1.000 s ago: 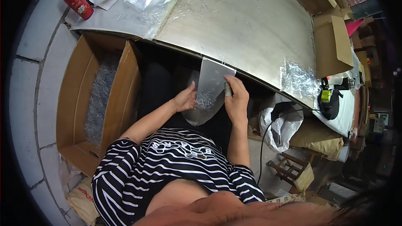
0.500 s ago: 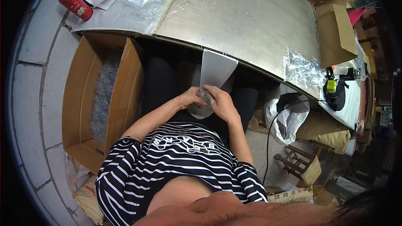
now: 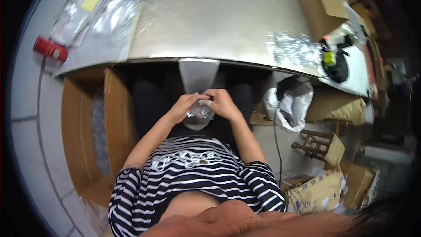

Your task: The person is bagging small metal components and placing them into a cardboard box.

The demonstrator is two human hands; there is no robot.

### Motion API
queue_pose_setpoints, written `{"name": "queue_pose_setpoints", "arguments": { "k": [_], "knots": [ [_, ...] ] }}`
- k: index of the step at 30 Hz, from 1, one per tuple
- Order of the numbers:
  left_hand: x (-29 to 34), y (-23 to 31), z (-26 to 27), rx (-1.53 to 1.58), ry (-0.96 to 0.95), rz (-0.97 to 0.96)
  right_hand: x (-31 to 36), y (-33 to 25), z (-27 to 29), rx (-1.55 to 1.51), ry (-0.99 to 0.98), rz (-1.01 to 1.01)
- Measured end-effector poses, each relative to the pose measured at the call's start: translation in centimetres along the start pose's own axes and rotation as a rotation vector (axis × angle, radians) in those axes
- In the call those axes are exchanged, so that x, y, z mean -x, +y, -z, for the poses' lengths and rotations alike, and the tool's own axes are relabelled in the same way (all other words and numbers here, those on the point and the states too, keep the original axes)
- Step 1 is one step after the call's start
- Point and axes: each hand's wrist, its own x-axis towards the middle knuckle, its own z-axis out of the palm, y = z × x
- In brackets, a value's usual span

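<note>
Over my lap, my left hand (image 3: 186, 105) and my right hand (image 3: 222, 104) meet at the fingertips. Both have curled, closed fingers; whatever is pinched between them is small and blurred. Just below the fingers, towards my body, lies a heap of clear, shiny plastic pieces (image 3: 199, 111) on a pale, rounded surface (image 3: 196, 126). A whitish flat panel (image 3: 198, 73) slopes from the table's front edge down to my hands, which cover its lower end.
The metal-topped table (image 3: 210, 26) spans the front, with clear pieces (image 3: 293, 49) piled at its right. Left of me stands an open cardboard box (image 3: 81, 136) holding similar pieces. A white bag (image 3: 291, 103) hangs at right, near a wooden stool (image 3: 326, 147). A red can (image 3: 51, 49) sits far left.
The whole view has turned and shifted, so the table edge lies more level. My fingertips have come together, and the shiny plastic pieces show more openly below them.
</note>
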Motion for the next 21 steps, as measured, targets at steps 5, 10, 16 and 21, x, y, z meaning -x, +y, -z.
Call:
{"name": "queue_pose_setpoints", "arguments": {
  "k": [5,10,16,21],
  "knots": [
    [0.5,2.5,-1.1,0.379,-0.037,-0.152,-1.5,-1.8,5.9,-0.123,0.346,0.156],
    [1.3,2.6,1.5,0.236,0.023,-0.123,-4.2,4.2,17.1,0.457,1.12,0.095],
    [2.2,4.5,2.0,0.113,0.109,-0.194,-5.6,4.1,18.5,0.984,1.244,-0.124],
    [3.4,11.5,2.9,-0.416,0.565,-0.675,-16.0,-4.3,13.7,0.546,0.701,0.366]
  ]
}}
